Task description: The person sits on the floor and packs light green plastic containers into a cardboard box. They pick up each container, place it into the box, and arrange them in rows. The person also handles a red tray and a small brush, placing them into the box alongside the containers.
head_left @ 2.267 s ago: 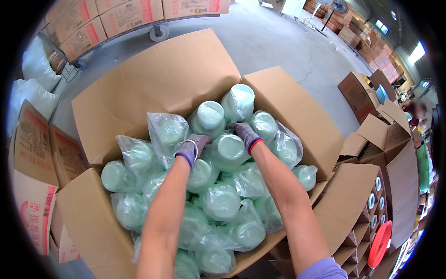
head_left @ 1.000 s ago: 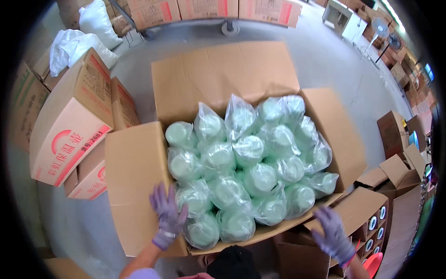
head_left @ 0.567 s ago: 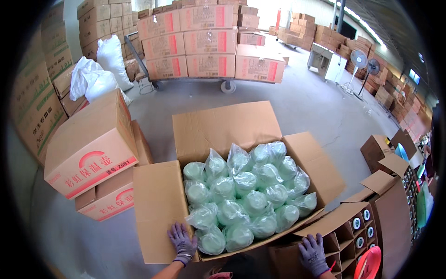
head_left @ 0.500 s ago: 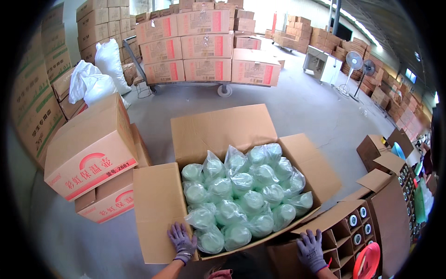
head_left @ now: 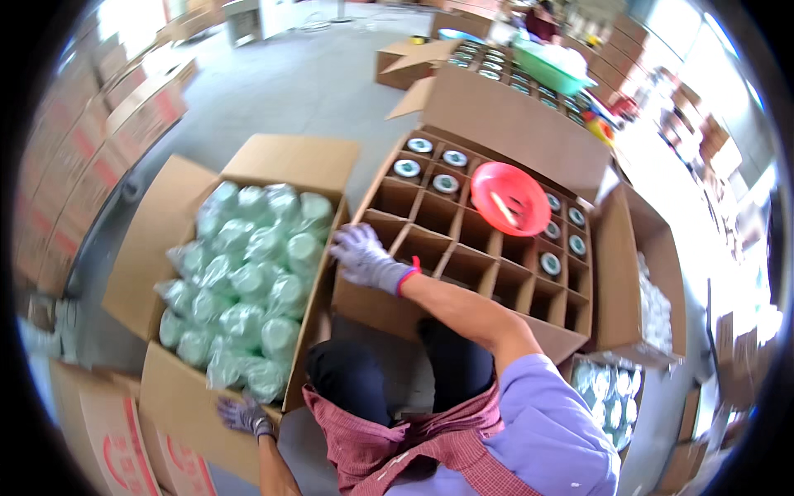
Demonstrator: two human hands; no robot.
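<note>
My left hand point(head_left: 246, 415), in a grey-purple glove, rests with fingers spread on the near flap of an open cardboard box point(head_left: 178, 397). Inside that box sit several pale green, round-ended containers point(head_left: 248, 281), each wrapped in clear plastic. In a matching glove, my right hand point(head_left: 364, 256) lies with fingers apart over the left edge of a carton with cardboard dividers point(head_left: 475, 285). Neither hand holds anything. Some of its cells contain things with white round tops point(head_left: 447, 183); others look dark inside. A red plastic bowl point(head_left: 488, 194) with small pieces in it lies on the dividers.
Right of the divided carton stands another open box point(head_left: 620, 273) with clear-wrapped items. Beyond it, a green basin point(head_left: 550, 70) rests on another filled carton. Stacked boxes point(head_left: 99, 157) line the left side. A person point(head_left: 542, 21) is at the far back.
My view has swung right and down, bringing the divided carton to the middle. My left hand stays on the box flap, and my right hand remains at the divided carton's edge.
</note>
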